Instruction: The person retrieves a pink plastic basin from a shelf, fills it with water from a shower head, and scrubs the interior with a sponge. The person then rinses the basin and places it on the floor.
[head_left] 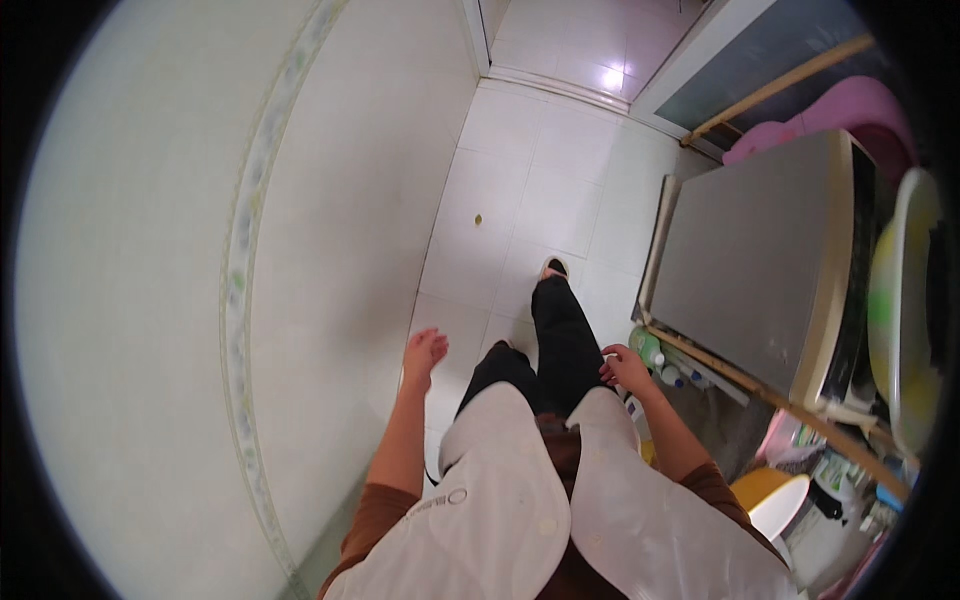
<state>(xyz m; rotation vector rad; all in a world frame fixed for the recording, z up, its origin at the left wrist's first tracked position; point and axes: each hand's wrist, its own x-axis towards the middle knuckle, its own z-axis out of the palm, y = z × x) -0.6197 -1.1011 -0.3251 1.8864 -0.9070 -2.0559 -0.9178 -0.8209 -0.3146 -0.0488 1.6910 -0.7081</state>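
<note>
My left hand (427, 350) hangs in the air beside the tiled wall, its fingers loosely bent and apart with nothing in them. At my right thigh, my right hand (624, 368) is also empty, the fingers slightly curled and apart. It is nearest to a green bottle (646, 348) that stands low beside a wooden rack. My legs in black trousers (565, 335) are mid-step, with one slipper (554, 268) ahead on the floor.
A white wall (350, 180) runs along the left. On the right, a grey box-shaped appliance (750, 260) rests on a wooden rack (740, 378), with basins (905, 310) and a yellow bowl (772, 500) nearby. Ahead are a doorway sill (560, 90) and a small yellowish scrap (478, 219) on the floor.
</note>
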